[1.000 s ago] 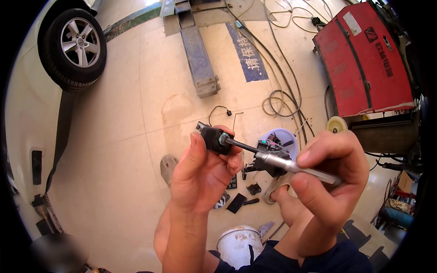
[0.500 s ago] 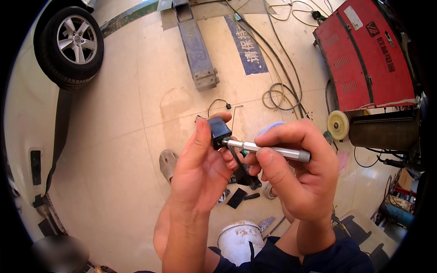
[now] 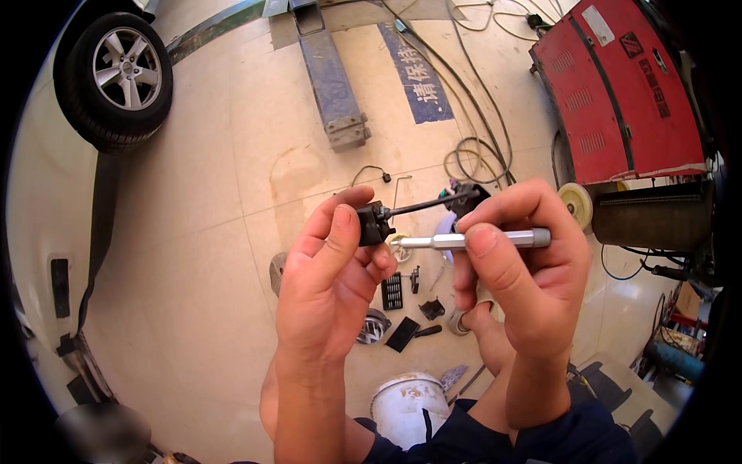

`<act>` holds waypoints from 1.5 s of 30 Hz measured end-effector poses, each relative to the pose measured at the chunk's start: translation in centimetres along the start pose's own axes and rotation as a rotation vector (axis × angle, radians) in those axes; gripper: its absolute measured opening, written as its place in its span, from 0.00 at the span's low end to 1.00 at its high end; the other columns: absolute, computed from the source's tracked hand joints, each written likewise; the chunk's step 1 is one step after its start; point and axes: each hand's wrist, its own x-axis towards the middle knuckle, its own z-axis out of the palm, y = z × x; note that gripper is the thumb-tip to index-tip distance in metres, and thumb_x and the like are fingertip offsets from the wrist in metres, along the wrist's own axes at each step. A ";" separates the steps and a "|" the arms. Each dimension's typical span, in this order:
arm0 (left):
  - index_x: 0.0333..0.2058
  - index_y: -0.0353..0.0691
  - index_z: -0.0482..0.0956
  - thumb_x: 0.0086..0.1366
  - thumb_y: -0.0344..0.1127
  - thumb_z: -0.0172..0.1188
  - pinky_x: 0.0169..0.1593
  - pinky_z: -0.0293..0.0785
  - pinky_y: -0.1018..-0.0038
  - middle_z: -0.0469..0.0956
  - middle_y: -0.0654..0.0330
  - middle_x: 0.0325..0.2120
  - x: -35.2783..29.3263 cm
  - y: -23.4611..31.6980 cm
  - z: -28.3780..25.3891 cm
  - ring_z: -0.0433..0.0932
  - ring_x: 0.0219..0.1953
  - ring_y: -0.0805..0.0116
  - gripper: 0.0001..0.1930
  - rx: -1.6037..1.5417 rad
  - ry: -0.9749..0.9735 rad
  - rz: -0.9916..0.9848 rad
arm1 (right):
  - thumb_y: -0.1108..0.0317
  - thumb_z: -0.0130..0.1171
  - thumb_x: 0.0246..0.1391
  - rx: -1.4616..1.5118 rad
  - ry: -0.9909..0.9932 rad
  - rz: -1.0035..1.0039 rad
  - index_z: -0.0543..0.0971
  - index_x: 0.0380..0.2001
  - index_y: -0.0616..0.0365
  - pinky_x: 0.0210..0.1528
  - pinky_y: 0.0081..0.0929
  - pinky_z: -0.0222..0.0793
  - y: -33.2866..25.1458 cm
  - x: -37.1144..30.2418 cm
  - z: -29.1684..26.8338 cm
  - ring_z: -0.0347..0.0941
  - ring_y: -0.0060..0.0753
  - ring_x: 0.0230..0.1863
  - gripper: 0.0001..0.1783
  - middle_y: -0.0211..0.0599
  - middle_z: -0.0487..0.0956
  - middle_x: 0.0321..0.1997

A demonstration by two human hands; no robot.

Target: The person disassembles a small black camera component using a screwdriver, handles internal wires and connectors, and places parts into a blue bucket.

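A: Black part (image 3: 376, 223), thin rod attached, pinched in left hand (image 3: 332, 286) fingers, chest-high over the floor (image 3: 216, 255).
B: Right hand (image 3: 525, 286)?
A: Fingers closed round silver driver (image 3: 471, 240), tip at the part. Looks like fastener work; needs steady alignment.

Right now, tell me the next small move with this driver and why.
Probably ease the silver driver a touch leftward to seat its tip in the black part. The tip sits just beside that part, which the left hand pinches level, while the right hand holds the driver horizontal, already aimed at it.
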 end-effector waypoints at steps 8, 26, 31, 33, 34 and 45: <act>0.46 0.30 0.70 0.72 0.41 0.47 0.36 0.67 0.74 0.74 0.58 0.31 0.5 -0.6 0.0 0.72 0.29 0.69 0.17 -0.175 -0.191 -0.082 | 0.71 0.55 0.59 0.029 0.085 -0.138 0.69 0.33 0.65 0.20 0.19 0.70 0.7 -0.4 0.7 0.73 0.26 0.19 0.08 0.43 0.76 0.22; 0.47 0.28 0.70 0.71 0.41 0.49 0.37 0.75 0.71 0.77 0.53 0.33 0.3 -0.4 -0.4 0.78 0.33 0.64 0.18 -0.063 -0.246 -0.061 | 0.73 0.56 0.58 -0.048 0.036 -0.125 0.68 0.33 0.66 0.21 0.20 0.72 0.6 -0.3 0.7 0.73 0.27 0.19 0.08 0.42 0.75 0.20; 0.47 0.28 0.71 0.70 0.39 0.51 0.37 0.76 0.71 0.78 0.53 0.33 0.3 -0.4 -0.6 0.78 0.33 0.64 0.18 -0.043 -0.244 -0.053 | 0.72 0.56 0.58 -0.071 0.042 -0.107 0.69 0.33 0.65 0.20 0.18 0.69 0.5 -0.3 0.7 0.72 0.24 0.18 0.08 0.38 0.74 0.18; 0.47 0.28 0.71 0.70 0.38 0.52 0.37 0.77 0.71 0.78 0.54 0.33 0.2 -0.4 -0.5 0.79 0.33 0.65 0.17 0.014 -0.206 -0.013 | 0.71 0.57 0.58 -0.093 0.033 -0.116 0.69 0.33 0.65 0.19 0.16 0.66 0.5 -0.2 0.5 0.71 0.22 0.17 0.09 0.37 0.74 0.18; 0.47 0.28 0.72 0.69 0.37 0.53 0.37 0.77 0.72 0.78 0.54 0.33 0.0 -0.5 -0.1 0.79 0.33 0.65 0.16 0.055 -0.171 0.018 | 0.71 0.58 0.58 -0.100 0.024 -0.121 0.69 0.33 0.64 0.18 0.15 0.64 0.6 -0.2 0.4 0.70 0.21 0.17 0.09 0.37 0.74 0.18; 0.46 0.28 0.73 0.67 0.35 0.56 0.36 0.78 0.73 0.79 0.55 0.31 0.0 -1.0 0.1 0.81 0.31 0.66 0.15 0.168 -0.128 0.127 | 0.71 0.57 0.59 -0.118 0.121 -0.174 0.69 0.37 0.64 0.17 0.12 0.57 1.7 0.0 0.9 0.65 0.14 0.16 0.09 0.33 0.74 0.18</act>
